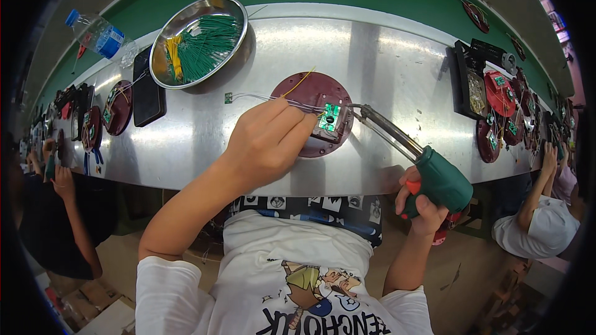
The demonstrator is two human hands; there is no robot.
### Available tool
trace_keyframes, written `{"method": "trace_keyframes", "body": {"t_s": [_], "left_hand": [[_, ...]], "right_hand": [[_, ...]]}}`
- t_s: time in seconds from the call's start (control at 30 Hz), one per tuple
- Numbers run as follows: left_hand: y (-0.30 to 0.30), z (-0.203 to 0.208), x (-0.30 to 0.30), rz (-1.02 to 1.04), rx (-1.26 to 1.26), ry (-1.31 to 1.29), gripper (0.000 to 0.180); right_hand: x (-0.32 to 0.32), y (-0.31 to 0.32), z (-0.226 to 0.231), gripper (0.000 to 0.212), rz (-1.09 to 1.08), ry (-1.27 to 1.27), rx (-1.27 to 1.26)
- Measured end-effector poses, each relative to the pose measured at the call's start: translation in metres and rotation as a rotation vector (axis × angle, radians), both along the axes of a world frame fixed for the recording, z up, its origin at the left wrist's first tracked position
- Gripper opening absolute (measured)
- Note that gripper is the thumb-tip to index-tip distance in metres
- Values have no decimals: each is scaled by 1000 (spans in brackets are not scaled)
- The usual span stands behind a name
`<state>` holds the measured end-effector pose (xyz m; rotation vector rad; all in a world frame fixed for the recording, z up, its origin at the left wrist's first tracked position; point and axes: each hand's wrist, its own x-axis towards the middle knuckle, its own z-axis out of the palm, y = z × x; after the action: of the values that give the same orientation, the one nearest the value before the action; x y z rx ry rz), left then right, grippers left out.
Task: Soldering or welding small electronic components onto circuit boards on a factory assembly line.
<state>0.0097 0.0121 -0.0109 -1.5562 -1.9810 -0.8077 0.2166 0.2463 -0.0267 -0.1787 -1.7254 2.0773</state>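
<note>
A dark red round housing (292, 84) lies on the metal bench in front of me, with a small green circuit board (329, 117) on it. My left hand (267, 136) is closed in a pinch at the board's left edge. Out of its fingers a thin yellow wire (307, 76) sticks up. Pale thin wires run left from the board to a tiny separate board (228, 98). In my right hand (422, 205) is a green soldering gun (444, 178) with a red trigger, its tip just above the board's upper right corner. My left fingertips partly hide the wire's lower end.
A steel bowl (243, 37) of cut green wires (214, 43) and yellow wires (176, 56) stands at the back left. Beside it are a black phone-like slab (148, 102) and a plastic bottle (99, 36). More red housings (490, 139) crowd the right. Co-workers sit on both sides.
</note>
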Motion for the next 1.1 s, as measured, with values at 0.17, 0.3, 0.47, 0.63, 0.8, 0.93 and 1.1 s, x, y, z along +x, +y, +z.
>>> {"method": "trace_keyframes", "body": {"t_s": [0.17, 0.3, 0.47, 0.63, 0.8, 0.93, 1.1], "left_hand": [[1, 9, 4, 34, -41, -19, 26], [-1, 10, 5, 125, 33, -193, 13], [-12, 22, 6, 238, 31, -495, 8], [-23, 32, -3, 261, -57, -390, 8], [-30, 45, -16, 334, -80, -425, 15], [-5, 66, -32, 122, -313, -333, 46], [33, 89, -66, -20, -673, -550, 60]], "right_hand": [[-2, 0, 2, 49, -38, 38, 0], [-6, -1, 6, 53, -49, 34, -67], [-7, -2, 8, 57, -82, 35, -118], [-9, -1, 11, 56, -97, 42, -147], [-14, 0, 9, 49, -138, 79, -128], [-12, 1, 11, 39, -269, 165, -129], [-25, -6, 18, 32, -591, 239, -480]]}}
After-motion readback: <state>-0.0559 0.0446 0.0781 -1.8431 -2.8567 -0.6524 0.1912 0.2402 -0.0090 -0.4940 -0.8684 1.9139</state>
